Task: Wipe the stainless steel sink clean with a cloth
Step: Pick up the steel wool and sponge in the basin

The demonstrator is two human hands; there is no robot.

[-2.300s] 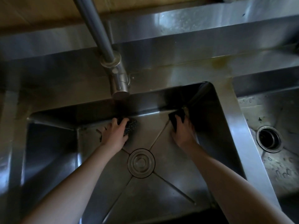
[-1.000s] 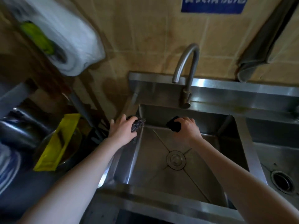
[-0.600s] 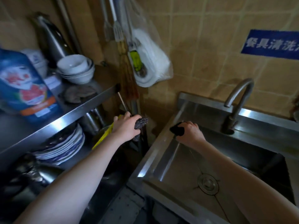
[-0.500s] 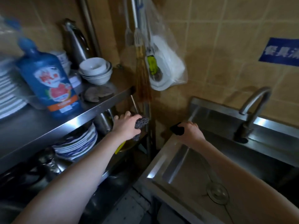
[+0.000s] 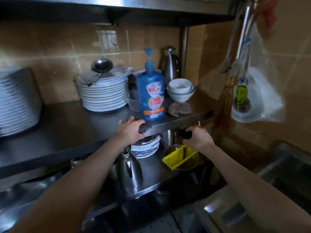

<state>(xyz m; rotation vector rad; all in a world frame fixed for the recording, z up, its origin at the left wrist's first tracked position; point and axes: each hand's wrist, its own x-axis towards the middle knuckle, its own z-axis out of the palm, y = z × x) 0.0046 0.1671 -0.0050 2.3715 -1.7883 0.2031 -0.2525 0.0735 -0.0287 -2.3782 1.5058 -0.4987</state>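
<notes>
Only a corner of the stainless steel sink (image 5: 284, 172) in view, at the lower right, with its rim running toward the bottom edge. Dark cloth (image 5: 185, 134) bunched in the closed right hand (image 5: 196, 138), held in the air just below the front edge of the steel shelf (image 5: 176, 122), well apart from the sink. Left hand (image 5: 131, 130) curled around a dark speckled scouring pad (image 5: 144, 127), at the shelf's front edge, just in front of the blue dish-soap bottle (image 5: 150, 91). Behind the bottle, near the shelf's right end, a stack of white bowls (image 5: 180, 89), a crumpled rag (image 5: 179, 109) and a steel jug (image 5: 170, 63). To the bottle's left, a stack of white plates (image 5: 104, 95) with a ladle (image 5: 101, 66) resting on top; another plate stack (image 5: 16, 101) at the far left, blurred. On the lower shelf (image 5: 151, 175), patterned plates (image 5: 144, 148), a steel kettle (image 5: 129, 167) and a yellow plastic piece (image 5: 180, 156) resting in a metal bowl. Hanging beside the tiled wall on the right, a clear plastic bag (image 5: 259, 98) and long-handled utensils (image 5: 235, 47).
</notes>
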